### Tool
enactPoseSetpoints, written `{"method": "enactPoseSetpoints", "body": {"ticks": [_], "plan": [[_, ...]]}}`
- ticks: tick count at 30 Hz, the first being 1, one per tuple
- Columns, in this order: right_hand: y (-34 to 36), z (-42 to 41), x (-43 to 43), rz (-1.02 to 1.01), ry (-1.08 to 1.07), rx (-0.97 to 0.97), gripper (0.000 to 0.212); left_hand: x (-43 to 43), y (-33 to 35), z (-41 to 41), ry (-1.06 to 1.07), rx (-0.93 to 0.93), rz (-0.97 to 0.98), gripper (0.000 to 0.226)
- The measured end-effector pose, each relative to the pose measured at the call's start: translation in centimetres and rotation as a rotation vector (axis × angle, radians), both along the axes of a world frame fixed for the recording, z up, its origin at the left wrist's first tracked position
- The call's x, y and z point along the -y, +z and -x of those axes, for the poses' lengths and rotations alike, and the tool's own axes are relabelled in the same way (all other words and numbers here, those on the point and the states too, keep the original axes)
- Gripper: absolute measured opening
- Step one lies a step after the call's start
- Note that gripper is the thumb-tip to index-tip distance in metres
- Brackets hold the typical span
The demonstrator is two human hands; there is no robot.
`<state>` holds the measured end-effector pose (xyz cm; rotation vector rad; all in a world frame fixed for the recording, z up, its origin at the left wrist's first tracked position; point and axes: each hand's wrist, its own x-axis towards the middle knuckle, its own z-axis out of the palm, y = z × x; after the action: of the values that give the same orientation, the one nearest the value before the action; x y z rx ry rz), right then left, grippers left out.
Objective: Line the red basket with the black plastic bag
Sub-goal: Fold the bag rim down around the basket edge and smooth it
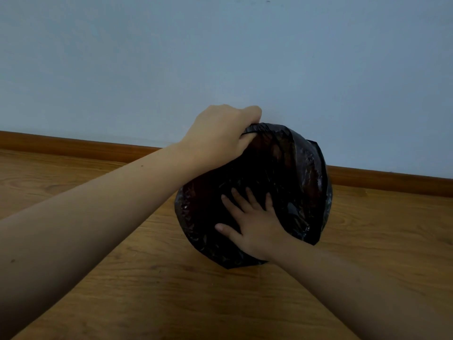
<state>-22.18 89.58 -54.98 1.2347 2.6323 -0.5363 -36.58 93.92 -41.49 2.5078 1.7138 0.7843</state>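
Note:
A black plastic bag [304, 173] covers the round basket on the wooden floor, so almost none of the basket's red shows; only a faint reddish tint comes through the thin plastic. My left hand [220, 131] grips the bag's edge at the far upper-left rim, fingers curled round the gathered plastic. My right hand [252, 222] lies with spread fingers flat inside the bag, pressing the plastic down into the basket.
The basket stands close to a pale blue wall [220, 57] with a brown wooden skirting board [73, 146]. Wooden floor [171, 290] stretches in front and to both sides.

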Motion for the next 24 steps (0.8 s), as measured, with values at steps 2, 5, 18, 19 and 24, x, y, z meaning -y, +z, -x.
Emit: {"method": "enactPoseSetpoints", "body": {"ticks": [2, 5, 18, 19, 24], "plan": [[0.2, 0.6, -0.3, 0.059, -0.031, -0.035, 0.079, 0.1, 0.5, -0.3, -0.009, 0.049, -0.026, 0.015], [0.2, 1.7, -0.5, 0.191, -0.08, -0.088, 0.068, 0.4, 1.3, -1.1, -0.039, 0.094, -0.055, 0.015], [2.7, 0.6, -1.1, -0.298, 0.312, 0.191, 0.068, -0.9, 2.0, 1.5, -0.02, -0.158, 0.131, 0.011], [2.3, 0.4, -1.3, -0.254, 0.3, 0.261, 0.07, -0.9, 2.1, 1.5, -0.041, -0.165, 0.149, 0.01], [0.8, -1.2, -2.6, -0.133, 0.215, 0.491, 0.077, -0.6, 2.0, 0.7, -0.122, -0.241, 0.203, 0.008]]}}
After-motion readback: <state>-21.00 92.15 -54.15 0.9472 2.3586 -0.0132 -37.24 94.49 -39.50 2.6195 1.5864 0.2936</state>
